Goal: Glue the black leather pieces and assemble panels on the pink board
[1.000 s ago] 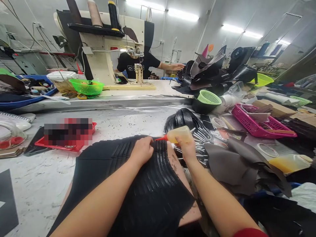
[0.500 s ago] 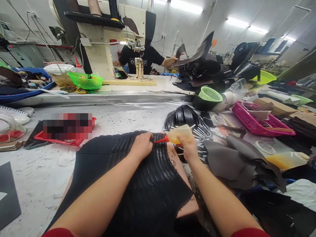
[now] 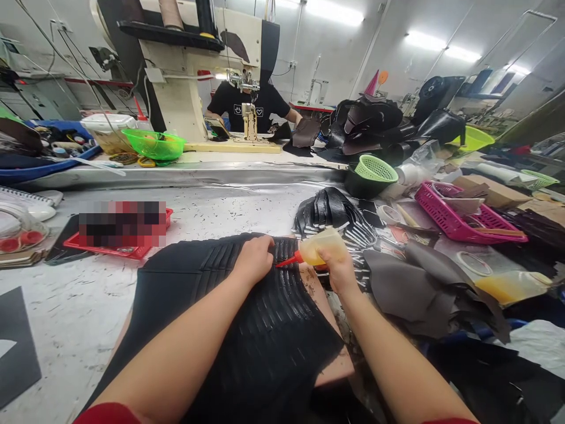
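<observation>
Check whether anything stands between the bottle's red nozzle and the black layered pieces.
Nothing visible stands between them: the red nozzle of the bottle in the right hand reaches over the black layered pieces. The left hand rests on those pieces, beside the nozzle's tip, not under it.

The bare left hand [image 3: 255, 260] lies back upward, fingers bent; the bare right hand [image 3: 339, 265] curls around its grip, bare forearms [image 3: 176, 347] converging forward.

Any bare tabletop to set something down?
Two dark-specked patches of tabletop: between the red tray and glossy black bundle, and between the grey sheet and black layered pieces. Right side crowded: grey-brown sheets, pink basket.
</observation>
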### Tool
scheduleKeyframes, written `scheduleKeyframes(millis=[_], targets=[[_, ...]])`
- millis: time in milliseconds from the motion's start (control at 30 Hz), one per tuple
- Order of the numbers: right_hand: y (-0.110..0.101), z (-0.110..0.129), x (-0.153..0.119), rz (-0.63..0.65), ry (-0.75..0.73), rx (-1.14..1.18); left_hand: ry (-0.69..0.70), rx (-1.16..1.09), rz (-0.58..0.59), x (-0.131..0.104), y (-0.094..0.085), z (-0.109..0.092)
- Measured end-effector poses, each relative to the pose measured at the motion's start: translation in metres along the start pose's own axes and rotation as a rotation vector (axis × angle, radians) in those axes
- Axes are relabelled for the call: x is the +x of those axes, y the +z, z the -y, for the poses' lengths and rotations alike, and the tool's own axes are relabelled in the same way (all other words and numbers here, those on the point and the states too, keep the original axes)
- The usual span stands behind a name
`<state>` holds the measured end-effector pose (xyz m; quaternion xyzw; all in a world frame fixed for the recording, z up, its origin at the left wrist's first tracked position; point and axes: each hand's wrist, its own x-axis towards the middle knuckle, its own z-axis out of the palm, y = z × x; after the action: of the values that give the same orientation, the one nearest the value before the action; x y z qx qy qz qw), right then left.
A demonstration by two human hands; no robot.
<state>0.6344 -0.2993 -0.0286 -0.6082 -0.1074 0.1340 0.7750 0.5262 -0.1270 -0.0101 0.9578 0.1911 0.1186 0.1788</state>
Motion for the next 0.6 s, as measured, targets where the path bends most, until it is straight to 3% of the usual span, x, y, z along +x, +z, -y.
scheduleKeyframes(millis=[600], targets=[[-0.017, 0.002, -0.028, 0.071, 0.020, -0.015, 0.054, 0.115, 0.012, -0.001, -0.001, -0.006]])
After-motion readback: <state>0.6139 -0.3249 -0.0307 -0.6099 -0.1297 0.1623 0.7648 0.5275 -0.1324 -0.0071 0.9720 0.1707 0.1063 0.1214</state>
